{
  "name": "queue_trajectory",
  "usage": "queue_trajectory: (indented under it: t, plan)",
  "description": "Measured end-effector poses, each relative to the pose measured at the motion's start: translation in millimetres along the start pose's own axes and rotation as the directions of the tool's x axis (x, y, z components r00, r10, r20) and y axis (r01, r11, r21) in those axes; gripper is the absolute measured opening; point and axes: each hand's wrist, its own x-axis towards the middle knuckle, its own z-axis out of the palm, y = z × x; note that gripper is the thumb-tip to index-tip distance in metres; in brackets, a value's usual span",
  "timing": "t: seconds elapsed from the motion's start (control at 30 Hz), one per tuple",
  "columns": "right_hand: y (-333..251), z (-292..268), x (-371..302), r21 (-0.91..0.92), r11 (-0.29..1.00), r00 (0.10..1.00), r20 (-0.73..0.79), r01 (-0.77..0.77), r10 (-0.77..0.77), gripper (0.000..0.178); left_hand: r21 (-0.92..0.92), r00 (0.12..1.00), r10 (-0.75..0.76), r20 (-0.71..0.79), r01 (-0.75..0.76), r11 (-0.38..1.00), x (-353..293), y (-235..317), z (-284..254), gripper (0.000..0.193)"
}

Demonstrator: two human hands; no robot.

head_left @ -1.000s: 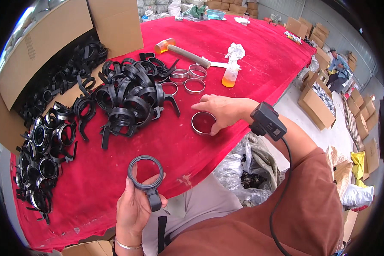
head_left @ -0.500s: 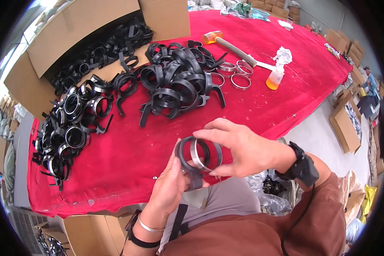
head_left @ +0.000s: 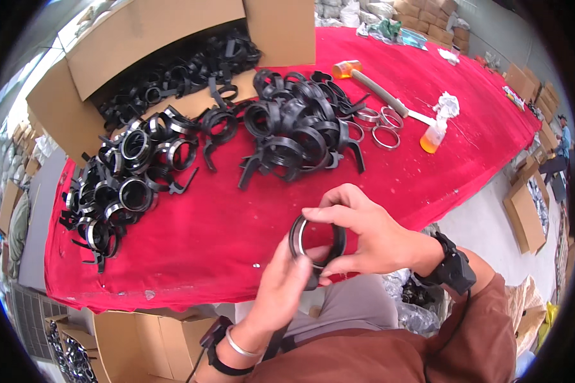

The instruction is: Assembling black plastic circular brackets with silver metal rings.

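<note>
A black ring with a tail-like tab (head_left: pixel 342 244) is held between my two hands over the table's near edge. A thin silver metal ring (head_left: pixel 301 237) shows at its left side, apparently seated in it. My left hand (head_left: pixel 283 276) is closed on the black ring from the lower left, with the thumb at the rim. From the right, my right hand (head_left: pixel 374 237) grips the rim with the thumb below and fingers above. The fingertips behind the ring are partly hidden.
On the red-covered table (head_left: pixel 211 255) lie a pile of black rings (head_left: pixel 294 127) and a pile of rings with silver inserts (head_left: pixel 134 150). An open carton (head_left: pixel 153 38) stands behind. Loose metal rings (head_left: pixel 386 136), a mallet (head_left: pixel 380 89) and a bottle of orange liquid (head_left: pixel 432 137) lie farther right.
The metal ring, earlier tilted across the black ring, now sits nearly flush with its rim. Both hands and the rings appear farther right, and the whole view has shifted.
</note>
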Motion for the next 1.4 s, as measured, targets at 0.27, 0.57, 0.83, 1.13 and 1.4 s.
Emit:
queue_trajectory:
  t: [0.27, 0.57, 0.83, 1.13, 1.4]
  plan:
    - [5.4, 53.4, 34.3, 0.514, 0.730, 0.771, -0.189, -0.450, 0.608, 0.055, 0.055, 0.972, 0.135, -0.192, -0.127, 0.990, -10.3, -3.1, -5.7, 0.036]
    - [39.3, 72.7, 143.2, 0.384, 0.827, 0.906, 0.079, -0.412, 0.415, 0.041, 0.860, 0.733, 0.632, -0.253, -0.129, 0.493, 30.7, 73.5, -145.2, 0.025]
    - [95.5, 104.8, 265.0, 0.571, 0.638, 0.777, 0.000, -0.516, 0.629, 0.057, 0.951, 0.473, 0.880, 0.051, 0.245, -0.187, 84.7, 131.5, -220.1, 0.056]
    - [51.0, 81.0, 208.5, 0.979, 0.205, 0.831, -0.108, -0.007, 0.546, 0.014, -0.203, 0.881, 0.001, -0.473, -0.110, 0.973, 78.2, 45.5, -157.7, 0.046]
    - [68.5, -12.2, 62.8, 0.104, 0.897, 0.708, -0.577, -0.430, 0.407, 0.032, -0.191, 0.985, 0.076, -0.156, -0.105, 0.976, 30.9, 24.8, -114.1, 0.036]
